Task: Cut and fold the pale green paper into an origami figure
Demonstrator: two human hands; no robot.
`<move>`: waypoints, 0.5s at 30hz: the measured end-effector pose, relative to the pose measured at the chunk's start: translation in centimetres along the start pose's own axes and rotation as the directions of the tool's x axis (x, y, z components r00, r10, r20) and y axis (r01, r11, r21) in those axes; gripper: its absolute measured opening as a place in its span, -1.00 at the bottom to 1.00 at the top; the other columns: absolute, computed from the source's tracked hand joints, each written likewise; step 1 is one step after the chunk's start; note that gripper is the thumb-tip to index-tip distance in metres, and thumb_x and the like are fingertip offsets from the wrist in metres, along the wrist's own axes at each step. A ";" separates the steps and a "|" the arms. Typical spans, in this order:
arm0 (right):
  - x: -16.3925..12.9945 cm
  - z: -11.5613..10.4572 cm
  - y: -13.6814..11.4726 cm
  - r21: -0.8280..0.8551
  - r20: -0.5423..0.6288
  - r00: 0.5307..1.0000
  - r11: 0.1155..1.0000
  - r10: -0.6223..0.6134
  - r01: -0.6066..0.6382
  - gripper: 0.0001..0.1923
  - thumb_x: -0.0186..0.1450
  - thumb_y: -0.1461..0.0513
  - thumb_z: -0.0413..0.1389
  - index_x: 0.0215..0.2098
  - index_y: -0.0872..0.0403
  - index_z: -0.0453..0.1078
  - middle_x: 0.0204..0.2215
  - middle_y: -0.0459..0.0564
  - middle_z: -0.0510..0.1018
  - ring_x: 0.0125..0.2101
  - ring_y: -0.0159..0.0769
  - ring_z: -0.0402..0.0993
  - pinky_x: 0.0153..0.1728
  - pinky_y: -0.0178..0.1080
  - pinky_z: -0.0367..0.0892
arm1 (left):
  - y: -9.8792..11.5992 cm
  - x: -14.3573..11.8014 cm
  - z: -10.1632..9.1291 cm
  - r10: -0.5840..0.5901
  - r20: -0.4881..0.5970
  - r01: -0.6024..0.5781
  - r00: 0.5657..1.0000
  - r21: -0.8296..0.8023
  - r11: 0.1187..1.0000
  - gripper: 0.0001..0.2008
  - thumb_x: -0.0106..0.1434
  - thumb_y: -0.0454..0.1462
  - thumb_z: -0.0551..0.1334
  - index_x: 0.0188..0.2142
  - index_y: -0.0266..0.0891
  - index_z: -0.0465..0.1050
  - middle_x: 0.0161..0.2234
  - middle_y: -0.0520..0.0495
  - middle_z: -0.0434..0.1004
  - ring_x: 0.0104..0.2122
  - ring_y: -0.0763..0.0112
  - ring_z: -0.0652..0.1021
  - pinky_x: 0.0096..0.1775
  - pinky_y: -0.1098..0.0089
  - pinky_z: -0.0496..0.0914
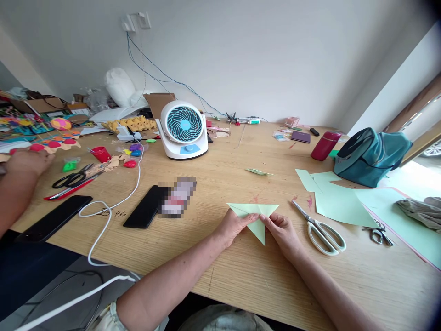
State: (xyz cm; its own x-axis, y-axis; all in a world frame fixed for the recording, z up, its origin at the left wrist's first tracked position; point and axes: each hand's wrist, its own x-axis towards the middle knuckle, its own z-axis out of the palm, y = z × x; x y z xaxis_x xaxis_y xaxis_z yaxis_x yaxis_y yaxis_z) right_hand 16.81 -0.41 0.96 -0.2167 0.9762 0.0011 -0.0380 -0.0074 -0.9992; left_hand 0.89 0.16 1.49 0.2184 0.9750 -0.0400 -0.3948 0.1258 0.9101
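Note:
Between my hands is a piece of light green paper point(255, 209), folded into a shape with a wide top edge and a point hanging down toward me. My left hand point(234, 226) grips its left side, thumb pressed on the front near the middle. From the right, my right hand point(281, 230) pinches the paper, its thumb meeting the left one. The fingers behind the sheet are partly hidden. White-handled scissors point(325, 236) lie just right of my right hand. Beyond the paper rests a small folded green paper piece point(260, 172).
Green paper sheets point(339, 202), keys point(379, 235), a teal bag point(374, 156) and a red flask point(325, 146) are on the right. A white fan point(184, 131) stands behind two phones point(146, 207). At left, another person's hand point(29, 163) is near black scissors point(72, 177) and a white cable point(132, 191).

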 end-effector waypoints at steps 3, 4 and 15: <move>0.0 0.1 -0.2 0.016 0.030 1.000 1.000 -0.002 0.002 -0.48 0.02 -0.19 0.29 -0.35 0.08 0.59 -0.43 0.04 0.64 -0.37 -0.14 0.51 -0.38 -0.21 0.40 | -0.1 0.0 -0.2 0.002 -0.017 -0.002 1.000 -0.008 1.000 -0.53 -0.04 -0.17 0.50 -0.14 -0.31 0.55 -0.10 -0.20 0.61 -0.09 0.15 0.56 0.00 0.22 0.38; 0.1 0.1 -0.2 0.012 0.029 1.000 1.000 0.000 0.000 -0.47 0.02 -0.19 0.29 -0.35 0.07 0.59 -0.43 0.04 0.64 -0.36 -0.12 0.53 -0.37 -0.20 0.40 | -0.1 0.1 -0.2 -0.004 -0.027 0.004 1.000 -0.007 1.000 -0.54 -0.05 -0.18 0.51 -0.15 -0.31 0.56 -0.11 -0.19 0.62 -0.11 0.17 0.57 -0.02 0.23 0.39; 0.3 0.0 0.4 -0.016 -0.013 1.000 1.000 0.004 -0.004 -0.49 0.02 -0.18 0.29 -0.35 0.07 0.57 -0.46 0.04 0.63 -0.44 -0.15 0.51 -0.44 -0.20 0.38 | 0.0 0.2 -0.1 -0.047 -0.140 0.052 0.989 0.027 0.998 -0.63 -0.16 -0.17 0.53 -0.36 -0.30 0.58 -0.42 -0.04 0.61 -0.46 0.42 0.49 -0.42 0.42 0.31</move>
State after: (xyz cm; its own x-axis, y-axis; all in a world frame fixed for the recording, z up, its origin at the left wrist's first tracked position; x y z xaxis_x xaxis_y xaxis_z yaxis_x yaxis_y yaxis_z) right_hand 16.74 -0.15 0.60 -0.2045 0.9789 -0.0037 -0.0218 -0.0083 -0.9997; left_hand 0.84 0.35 1.47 0.1096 0.9840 -0.1406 -0.3588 0.1711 0.9176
